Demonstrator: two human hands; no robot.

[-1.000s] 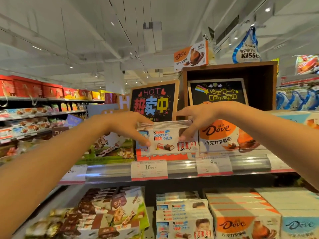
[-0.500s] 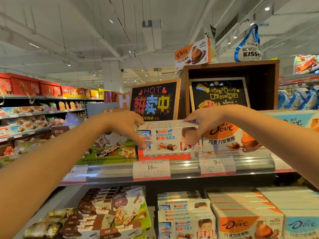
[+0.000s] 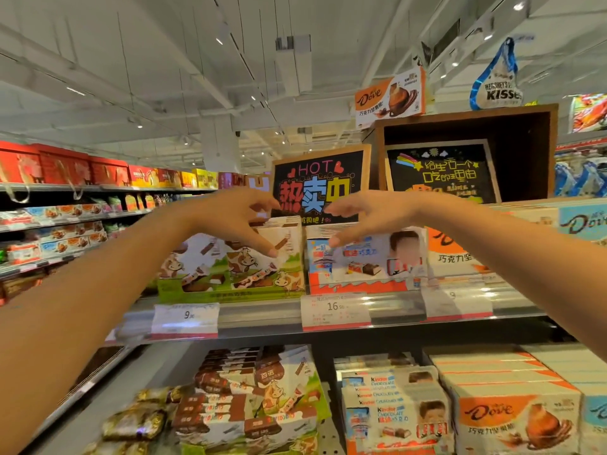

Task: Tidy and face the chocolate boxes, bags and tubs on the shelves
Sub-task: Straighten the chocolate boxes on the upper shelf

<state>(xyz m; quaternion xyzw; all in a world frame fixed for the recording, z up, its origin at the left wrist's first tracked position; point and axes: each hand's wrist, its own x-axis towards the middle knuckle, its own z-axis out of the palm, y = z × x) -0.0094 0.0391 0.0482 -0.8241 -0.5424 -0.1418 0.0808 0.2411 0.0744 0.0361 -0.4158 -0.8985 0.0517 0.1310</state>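
Observation:
On the upper shelf a white and orange Kinder chocolate box [image 3: 368, 267] stands facing front, between a green cow-print chocolate box [image 3: 226, 274] and an orange Dove box [image 3: 456, 257]. My left hand [image 3: 236, 221] hovers in front of the cow-print box with fingers spread and its thumb tip near the box's upper right. My right hand [image 3: 368, 218] hovers over the Kinder box's top left corner, fingers loosely spread. Neither hand holds anything.
The shelf's front rail [image 3: 262, 315] carries price tags. The shelf below holds cow-print bars [image 3: 262, 389], stacked Kinder boxes [image 3: 394, 405] and Dove boxes [image 3: 512, 415]. A "HOT" chalkboard sign [image 3: 318, 185] stands behind the hands. A further aisle of shelves runs at the left.
Both hands have let go of the Kinder box and lifted off it, fingers spreading. The left hand has shifted over to the cow-print box.

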